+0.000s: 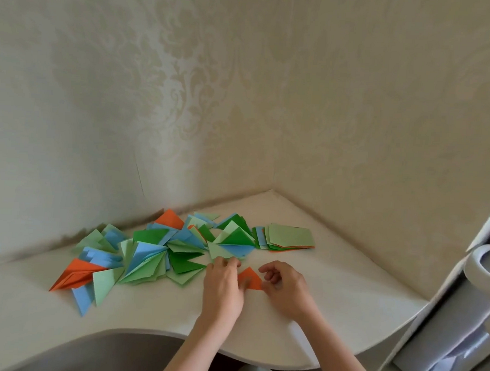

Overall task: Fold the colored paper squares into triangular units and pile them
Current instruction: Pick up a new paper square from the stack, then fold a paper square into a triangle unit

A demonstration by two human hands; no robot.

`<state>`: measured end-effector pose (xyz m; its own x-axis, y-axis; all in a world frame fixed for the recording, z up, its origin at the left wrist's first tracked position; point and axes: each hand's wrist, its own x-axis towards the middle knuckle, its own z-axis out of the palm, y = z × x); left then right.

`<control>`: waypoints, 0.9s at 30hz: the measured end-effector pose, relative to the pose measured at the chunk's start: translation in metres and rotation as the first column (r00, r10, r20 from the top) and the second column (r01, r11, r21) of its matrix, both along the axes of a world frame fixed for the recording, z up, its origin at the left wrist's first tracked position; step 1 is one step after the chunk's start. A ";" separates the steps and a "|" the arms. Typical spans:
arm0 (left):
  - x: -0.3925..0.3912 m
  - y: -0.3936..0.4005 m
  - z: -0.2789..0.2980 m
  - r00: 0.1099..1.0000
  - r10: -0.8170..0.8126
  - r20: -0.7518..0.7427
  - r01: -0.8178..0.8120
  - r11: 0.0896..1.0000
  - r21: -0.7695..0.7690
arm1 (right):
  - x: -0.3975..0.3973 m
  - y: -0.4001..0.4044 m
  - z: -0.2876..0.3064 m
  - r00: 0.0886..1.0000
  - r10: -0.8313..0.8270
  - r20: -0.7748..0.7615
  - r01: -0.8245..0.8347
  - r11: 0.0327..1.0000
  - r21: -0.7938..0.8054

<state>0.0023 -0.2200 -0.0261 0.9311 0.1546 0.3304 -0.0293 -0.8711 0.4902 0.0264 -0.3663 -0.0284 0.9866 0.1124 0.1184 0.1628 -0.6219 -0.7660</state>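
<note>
Both hands were seen low on the white surface (301,324), working one orange paper piece (251,277) folded into a triangle. The left hand (223,286) was laid flat over the piece's left side, fingers extended and pressed down on it, the fingertips reaching toward the nearest folded units. The right hand (285,285) was held at the piece's right corner with its fingers curled; the corner appeared to be pinched between thumb and finger, though the contact was partly hidden by the hand itself.

Beyond the hands, a wide pile of folded triangular units (161,252) was spread across the surface, in light green, dark green, blue and orange, many of them overlapped and fanned out. One large orange unit (74,275) was seen at the pile's near left end, just beside a blue unit (82,300) and a light green one. A stack of unfolded paper squares (289,237), light green on top with orange at the bottom, was placed to the right of the pile, near the corner of the wallpapered walls (271,87). A grey cabinet with a curved handle (480,271) was visible at the far right.
</note>
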 end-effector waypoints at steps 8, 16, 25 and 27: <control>0.001 -0.003 0.002 0.991 -0.043 -0.127 0.020 0.983 -0.181 | -0.001 -0.003 0.004 0.999 0.039 -0.010 -0.039 0.999 -0.003; -0.007 0.038 0.025 0.991 -0.068 0.115 0.092 0.971 -0.219 | -0.001 -0.006 0.007 0.999 -0.044 0.005 0.043 0.986 0.161; 0.028 0.091 0.045 0.974 -0.124 0.190 0.141 0.987 -0.079 | 0.047 -0.039 0.019 0.946 -0.140 0.291 0.209 0.953 -0.219; 0.028 0.092 0.032 0.977 -0.157 0.141 0.166 0.985 -0.054 | 0.058 -0.039 0.016 0.966 -0.094 0.242 0.177 0.920 -0.351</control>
